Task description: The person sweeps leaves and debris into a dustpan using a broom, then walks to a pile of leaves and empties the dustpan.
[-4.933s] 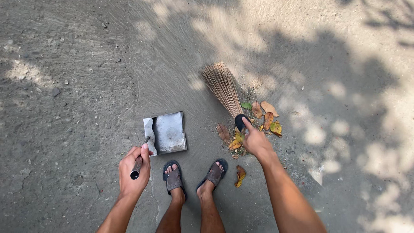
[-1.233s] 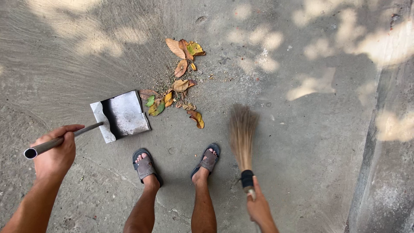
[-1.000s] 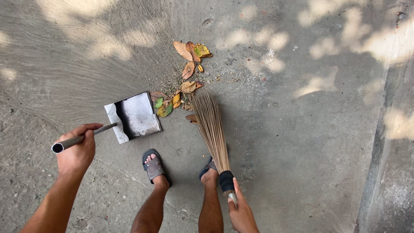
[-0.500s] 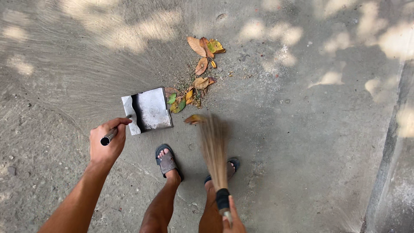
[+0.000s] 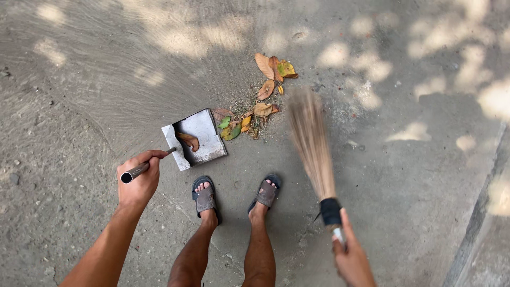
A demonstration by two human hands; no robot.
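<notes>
Swept concrete ground (image 5: 404,175), dappled shade, leaves (image 5: 254,101)

No packages, labels, signs or screens show anywhere in this view.

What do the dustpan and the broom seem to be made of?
The dustpan looks like bare sheet metal: grey, dull, scuffed, with folded edges and a tube handle held in the left hand. The broom, held by the right hand, seems a bundle of thin tan plant sticks, bound by a black band; the blur hides details.
</notes>
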